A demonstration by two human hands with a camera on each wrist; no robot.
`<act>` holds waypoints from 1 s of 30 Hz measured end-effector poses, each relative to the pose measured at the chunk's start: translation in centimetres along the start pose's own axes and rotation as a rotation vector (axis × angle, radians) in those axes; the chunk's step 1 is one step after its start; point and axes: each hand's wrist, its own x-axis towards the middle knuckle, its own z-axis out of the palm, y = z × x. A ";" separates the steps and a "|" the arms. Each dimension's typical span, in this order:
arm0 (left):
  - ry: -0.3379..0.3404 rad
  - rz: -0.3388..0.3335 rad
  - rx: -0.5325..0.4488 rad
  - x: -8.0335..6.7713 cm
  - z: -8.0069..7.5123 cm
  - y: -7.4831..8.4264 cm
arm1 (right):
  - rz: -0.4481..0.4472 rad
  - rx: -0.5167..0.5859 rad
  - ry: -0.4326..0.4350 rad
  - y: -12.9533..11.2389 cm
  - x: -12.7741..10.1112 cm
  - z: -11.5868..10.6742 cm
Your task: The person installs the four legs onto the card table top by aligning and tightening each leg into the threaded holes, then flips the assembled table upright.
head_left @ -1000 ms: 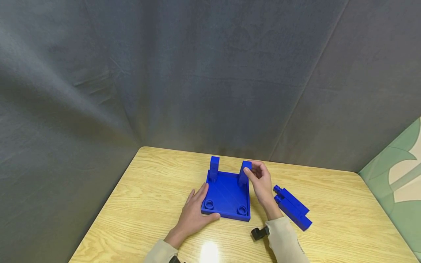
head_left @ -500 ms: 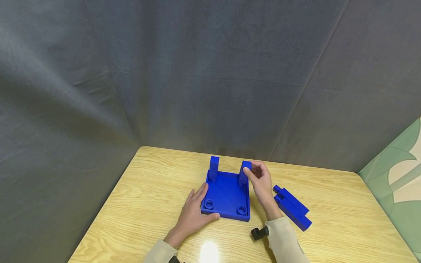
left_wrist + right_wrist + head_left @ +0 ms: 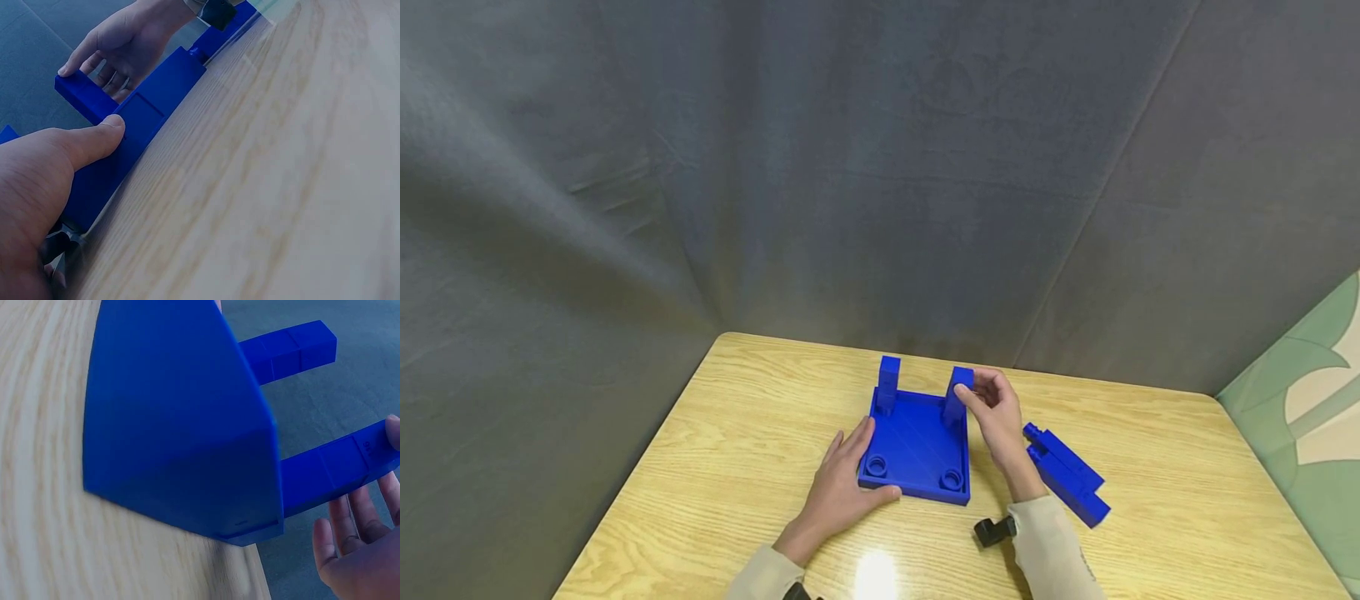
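Table [image 3: 737, 467]: light wood grain, backed by a grey cloth [image 3: 775, 167]; the head view alone shows its whole top.
Left hand [image 3: 842, 483]: lies flat on the table at the left near corner of the blue base plate [image 3: 917, 450], fingers straight along its left edge, thumb along the near edge. The left wrist view adds what the head view cannot — the thumb [image 3: 94, 140] presses against the plate's side wall. Fingers relaxed, curled round nothing.
Blue base plate: sits flat near the middle of the table, two round sockets at its near corners, one at the left [image 3: 877, 464] and one at the right [image 3: 951, 478]. From the right wrist camera its underside or side fills the frame as a dark blue slab [image 3: 181, 425].
Left post [image 3: 888, 383]: stands upright at the plate's far left corner, untouched.
Right post [image 3: 958, 393]: upright at the far right corner, seated in the plate.
Right hand [image 3: 996, 417]: thumb and fingertips pinch the top of the right post. The right wrist view shows only a fingertip on the post's end [image 3: 394, 431] and the other fingers loose below it — the head view shows the pinch itself.
Loose blue blocks [image 3: 1063, 475]: two long pieces lying side by side on the table, right of the right forearm, apart from the plate.
Black object [image 3: 992, 532]: small, on the table, touching the right sleeve; too small to identify.
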 end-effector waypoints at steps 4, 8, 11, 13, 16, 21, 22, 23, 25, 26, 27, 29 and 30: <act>0.005 0.002 0.009 0.0 0.0 -0.1 | -0.076 0.036 -0.020 -0.3 0.2 -0.3; 0.010 0.005 0.011 0.1 0.1 -0.1 | -0.180 0.136 0.005 -1.1 0.6 -1.3; 0.012 0.015 0.007 0.3 0.2 0.1 | -0.229 0.170 0.039 -1.9 0.7 -2.6; 0.016 0.018 0.005 0.4 0.3 0.1 | -0.247 0.158 0.054 -2.3 0.5 -3.6; 0.013 0.022 0.011 0.5 0.5 0.2 | -0.266 0.107 0.079 -2.8 -0.2 -5.3; 0.004 0.028 0.009 0.8 0.9 0.3 | -0.269 0.020 0.106 -3.3 -2.3 -8.6; 0.007 0.026 0.005 0.8 1.0 0.3 | -0.268 0.007 0.110 -3.3 -2.9 -9.2; 0.011 0.030 0.004 0.8 1.0 0.4 | -0.268 -0.010 0.113 -3.3 -3.4 -9.9; 0.013 0.036 0.002 0.7 1.1 0.4 | -0.261 -0.030 0.125 -3.3 -4.4 -11.2; 0.010 0.040 0.004 0.7 1.1 0.4 | -0.255 -0.042 0.137 -3.3 -5.0 -11.8; 0.005 0.042 0.006 0.6 1.2 0.4 | -0.243 -0.051 0.151 -3.3 -5.5 -12.5; -0.007 0.044 0.013 0.5 1.2 0.4 | -0.222 -0.052 0.177 -3.2 -6.5 -13.7; -0.010 0.042 0.012 0.5 1.2 0.5 | -0.210 -0.050 0.192 -3.2 -6.9 -14.3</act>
